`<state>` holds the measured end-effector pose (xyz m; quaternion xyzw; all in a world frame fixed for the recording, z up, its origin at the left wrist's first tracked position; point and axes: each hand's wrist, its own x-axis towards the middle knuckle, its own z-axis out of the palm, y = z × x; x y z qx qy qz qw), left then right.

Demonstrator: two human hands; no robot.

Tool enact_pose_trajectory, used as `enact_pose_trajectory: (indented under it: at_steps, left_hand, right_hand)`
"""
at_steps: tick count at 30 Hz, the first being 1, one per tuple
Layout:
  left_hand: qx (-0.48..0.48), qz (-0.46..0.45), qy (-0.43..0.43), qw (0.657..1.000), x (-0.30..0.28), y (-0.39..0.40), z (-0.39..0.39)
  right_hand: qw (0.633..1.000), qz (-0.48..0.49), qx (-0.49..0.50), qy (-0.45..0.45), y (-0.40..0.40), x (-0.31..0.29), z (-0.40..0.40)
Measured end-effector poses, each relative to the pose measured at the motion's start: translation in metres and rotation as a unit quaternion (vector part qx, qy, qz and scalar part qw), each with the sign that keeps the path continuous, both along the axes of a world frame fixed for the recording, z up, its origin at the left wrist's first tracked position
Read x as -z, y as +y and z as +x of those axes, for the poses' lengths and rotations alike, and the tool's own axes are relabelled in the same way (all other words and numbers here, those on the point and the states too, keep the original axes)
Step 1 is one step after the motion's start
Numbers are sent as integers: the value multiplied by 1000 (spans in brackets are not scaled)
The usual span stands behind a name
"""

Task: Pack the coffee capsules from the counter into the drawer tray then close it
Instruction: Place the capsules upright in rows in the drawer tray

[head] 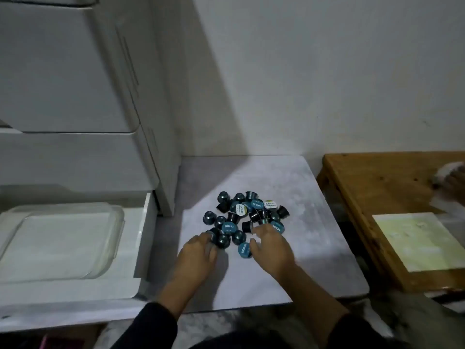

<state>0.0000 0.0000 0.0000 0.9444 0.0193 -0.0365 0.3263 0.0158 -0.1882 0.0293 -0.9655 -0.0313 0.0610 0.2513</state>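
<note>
A heap of several dark blue and teal coffee capsules (247, 215) lies on the pale marbled counter (302, 238). My left hand (198, 250) rests at the heap's near left edge, its fingertips curled over two dark capsules (221, 240). My right hand (270, 244) sits at the near right edge with fingers spread, touching a black capsule (247, 226); a teal-lidded capsule (244, 250) lies between thumb and palm. To the left, a white drawer (141, 248) stands pulled out with a clear tray (110, 248) inside, nothing in it.
A white drawer unit (75, 96) rises at the left beside the white wall. A wooden table (372, 192) with a pale yellow sheet (415, 240) stands to the right, and another person's hand (453, 182) shows at the right edge.
</note>
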Motion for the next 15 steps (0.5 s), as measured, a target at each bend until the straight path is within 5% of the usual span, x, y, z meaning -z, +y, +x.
enact_pose_trajectory:
  at_steps: [15]
  left_hand:
    - [-10,-76,9,997,27,-17,18]
  right_hand:
    - [998,56,36,-15,-1,45,-12]
